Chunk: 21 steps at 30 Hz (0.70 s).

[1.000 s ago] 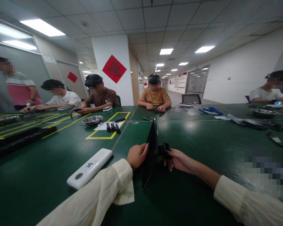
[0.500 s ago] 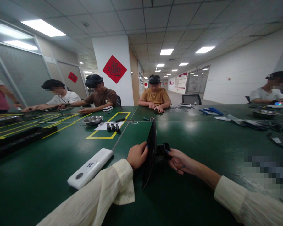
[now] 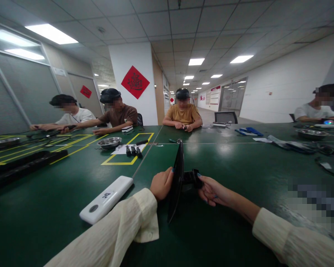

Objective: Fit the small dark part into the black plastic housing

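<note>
A thin black panel (image 3: 177,181) stands on edge in front of me, seen almost side-on. My left hand (image 3: 161,183) is closed on its left face, thumb near the edge. From its right side a short black bracket (image 3: 188,177) sticks out, ending in a small block. My right hand (image 3: 208,189) pinches that block between thumb and fingers; the other fingers curl below. How the bracket joins the panel is hard to make out. Left of my left hand lies a white power-bank-like case (image 3: 107,200) with a handwritten mark.
Farther off on the green table (image 3: 219,159) are a metal bowl (image 3: 109,142), several black clamp-like parts (image 3: 134,151) and a sheet of paper. Cables and bags lie on the right, a long black tray (image 3: 25,165) on the left. Several co-workers sit around the table.
The block in my right hand has turned slightly; the panel and my left hand stay put. A standing person at far left has gone from view. The co-worker opposite has shifted their hands.
</note>
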Available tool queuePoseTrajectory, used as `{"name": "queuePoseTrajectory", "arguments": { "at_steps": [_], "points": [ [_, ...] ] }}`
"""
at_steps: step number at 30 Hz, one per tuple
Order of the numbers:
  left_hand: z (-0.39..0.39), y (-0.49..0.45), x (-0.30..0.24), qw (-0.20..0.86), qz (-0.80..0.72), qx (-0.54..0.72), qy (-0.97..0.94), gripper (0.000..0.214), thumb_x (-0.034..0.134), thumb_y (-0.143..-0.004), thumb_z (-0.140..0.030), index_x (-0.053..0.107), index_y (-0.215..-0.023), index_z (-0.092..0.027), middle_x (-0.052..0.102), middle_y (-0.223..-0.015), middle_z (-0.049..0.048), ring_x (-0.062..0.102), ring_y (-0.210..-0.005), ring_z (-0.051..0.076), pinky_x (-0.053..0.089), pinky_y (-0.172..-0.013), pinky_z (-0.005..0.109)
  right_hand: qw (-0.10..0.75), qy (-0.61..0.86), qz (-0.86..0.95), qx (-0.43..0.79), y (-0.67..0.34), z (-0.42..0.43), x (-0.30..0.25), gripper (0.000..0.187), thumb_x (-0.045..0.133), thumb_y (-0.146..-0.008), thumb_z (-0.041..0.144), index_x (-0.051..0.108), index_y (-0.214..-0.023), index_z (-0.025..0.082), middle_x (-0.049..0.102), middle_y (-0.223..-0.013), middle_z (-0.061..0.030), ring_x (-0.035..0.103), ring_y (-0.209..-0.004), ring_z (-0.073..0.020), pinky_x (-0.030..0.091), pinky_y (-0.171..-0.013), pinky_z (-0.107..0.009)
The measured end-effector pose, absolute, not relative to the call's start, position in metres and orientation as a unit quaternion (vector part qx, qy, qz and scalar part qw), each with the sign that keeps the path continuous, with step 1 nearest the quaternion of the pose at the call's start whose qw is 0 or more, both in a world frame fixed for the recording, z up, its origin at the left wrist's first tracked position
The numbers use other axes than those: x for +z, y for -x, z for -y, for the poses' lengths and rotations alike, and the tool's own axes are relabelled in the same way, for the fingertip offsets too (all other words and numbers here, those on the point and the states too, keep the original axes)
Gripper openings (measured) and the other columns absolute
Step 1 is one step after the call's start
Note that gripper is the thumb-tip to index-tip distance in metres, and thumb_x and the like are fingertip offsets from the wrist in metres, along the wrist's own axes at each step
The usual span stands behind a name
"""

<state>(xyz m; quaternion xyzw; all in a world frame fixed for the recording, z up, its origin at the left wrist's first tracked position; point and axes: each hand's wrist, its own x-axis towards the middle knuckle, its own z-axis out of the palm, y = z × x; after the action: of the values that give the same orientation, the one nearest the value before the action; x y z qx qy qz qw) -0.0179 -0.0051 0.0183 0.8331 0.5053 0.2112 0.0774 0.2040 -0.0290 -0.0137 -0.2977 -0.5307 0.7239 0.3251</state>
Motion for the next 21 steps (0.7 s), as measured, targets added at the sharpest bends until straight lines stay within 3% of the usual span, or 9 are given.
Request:
{"name": "queuePoseTrajectory", "arguments": {
  "at_steps": [6,21],
  "points": [
    [0.0056,0.0162,0.0200,0.084,-0.513,0.210,-0.828,0.028,0.029,-0.088,-0.031,0.054,-0.098,-0.022,0.066,-0.088,0.0050,0.061,-0.087,0.019,0.041,-0.073,0.026,0.320,0.300,0.530,0.726,-0.2050,0.0273,-0.0162,0.056,0.035,-0.086,0.056,0.046,-0.116,0.010,0.053,-0.043,0.0024,0.021,-0.026,-0.0036,0.033,-0.028,-0.013],
    [0.0051,0.0166,0.0190,0.063,-0.521,0.199,-0.828,0.027,0.030,-0.087,-0.030,0.053,-0.097,-0.022,0.065,-0.088,0.0048,0.061,-0.087,0.020,0.041,-0.071,0.027,0.330,0.300,0.536,0.717,-0.2046,0.0263,-0.0194,0.058,0.038,-0.085,0.057,0.043,-0.118,0.011,0.056,-0.046,0.0016,0.023,-0.026,-0.0035,0.032,-0.028,-0.014]
  ]
}}
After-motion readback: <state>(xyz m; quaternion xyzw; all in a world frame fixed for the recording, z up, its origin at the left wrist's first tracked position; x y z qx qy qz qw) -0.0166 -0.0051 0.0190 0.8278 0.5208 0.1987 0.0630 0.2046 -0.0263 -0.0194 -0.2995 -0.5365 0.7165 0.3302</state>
